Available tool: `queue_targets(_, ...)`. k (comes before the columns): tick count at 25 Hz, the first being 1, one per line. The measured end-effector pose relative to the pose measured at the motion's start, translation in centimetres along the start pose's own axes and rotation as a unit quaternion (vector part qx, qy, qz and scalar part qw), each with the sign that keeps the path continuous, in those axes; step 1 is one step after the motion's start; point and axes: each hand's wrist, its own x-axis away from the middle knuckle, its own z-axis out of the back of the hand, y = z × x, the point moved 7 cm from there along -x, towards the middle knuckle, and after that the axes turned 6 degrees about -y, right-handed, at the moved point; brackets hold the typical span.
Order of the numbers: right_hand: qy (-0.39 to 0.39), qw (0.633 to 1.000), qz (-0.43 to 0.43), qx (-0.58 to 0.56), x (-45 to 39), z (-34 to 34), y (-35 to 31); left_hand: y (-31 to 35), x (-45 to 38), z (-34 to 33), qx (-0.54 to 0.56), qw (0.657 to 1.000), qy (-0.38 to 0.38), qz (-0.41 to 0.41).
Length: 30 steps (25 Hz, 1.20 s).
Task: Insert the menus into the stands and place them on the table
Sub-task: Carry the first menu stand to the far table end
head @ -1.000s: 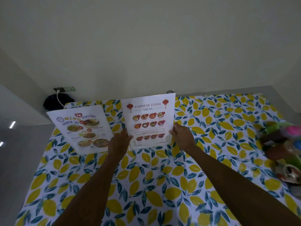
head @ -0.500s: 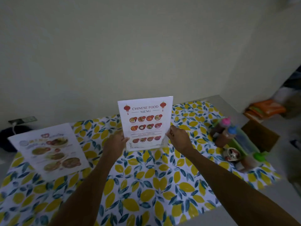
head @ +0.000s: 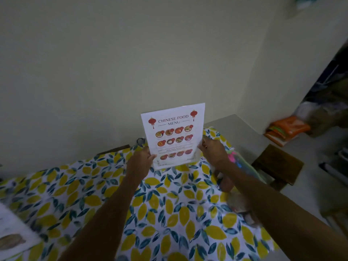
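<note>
A white Chinese food menu (head: 174, 134) in a clear stand is held upright above the far part of the table (head: 169, 213), which wears a lemon-print cloth. My left hand (head: 140, 162) grips its lower left edge and my right hand (head: 212, 152) grips its lower right edge. The stand's clear base shows just below the sheet, between my hands. A second menu (head: 13, 236) with food pictures is cut off at the lower left edge of the view.
Condiment bottles with pink and blue caps (head: 235, 161) sit at the table's right side, partly behind my right arm. A dark wooden stool (head: 276, 164) stands right of the table. Orange bags (head: 288, 129) lie on the floor by the wall. The wall is close behind the table.
The view has swung right, so the second menu has slid to the lower left edge. Both hands have carried the Chinese menu stand toward the table's far right corner.
</note>
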Motion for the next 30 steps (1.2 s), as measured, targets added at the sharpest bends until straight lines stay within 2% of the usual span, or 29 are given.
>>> queue_targets(8, -0.029, 0.998, 0.05, 0.007, -14.8, 1.6, 11.4, 6.7, -12.5, -8.7, -0.032, 0.999, 0.005, 0.034)
queue_targets(15, -0.053, 0.998, 0.021, -0.024, -24.4, -0.5, 19.6, 9.3, -22.8, -15.1, -0.039, 0.996, -0.031, 0.073)
queue_targets(21, -0.075, 0.996, 0.011, -0.037, -28.4, -2.8, 23.5, 9.0, -27.3, -18.9, -0.05, 0.993, -0.048, 0.091)
queue_targets(30, -0.093, 0.994, -0.001, -0.057, -29.7, -6.5, 25.4, 6.9, -28.3, -22.4, -0.054, 0.986, -0.055, 0.145)
